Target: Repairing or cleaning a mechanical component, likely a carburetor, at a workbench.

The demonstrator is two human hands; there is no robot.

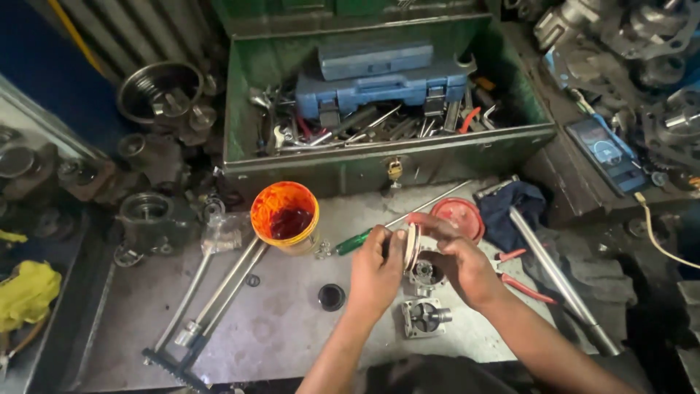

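Both my hands meet over the middle of the grey workbench (pixel 292 321). My left hand (pixel 375 270) and my right hand (pixel 459 263) together grip a thin round disc-like part (pixel 413 244), held on edge between the fingers. Directly below them sit two small metal housings, one (pixel 424 276) partly hidden by my hands and one (pixel 425 317) nearer to me. An open tub of red grease (pixel 285 216) stands to the left, and its red lid (pixel 459 216) lies behind my right hand. A green-handled screwdriver (pixel 357 241) lies between them.
A green toolbox (pixel 379 164) full of wrenches and a blue case stands at the back. Long steel bars (pixel 219 292) lie left, a steel rod (pixel 558 281) and red-handled pliers (pixel 521 284) right. A phone (pixel 605 153) and engine parts sit at far right, with a black ring (pixel 331 296) near me.
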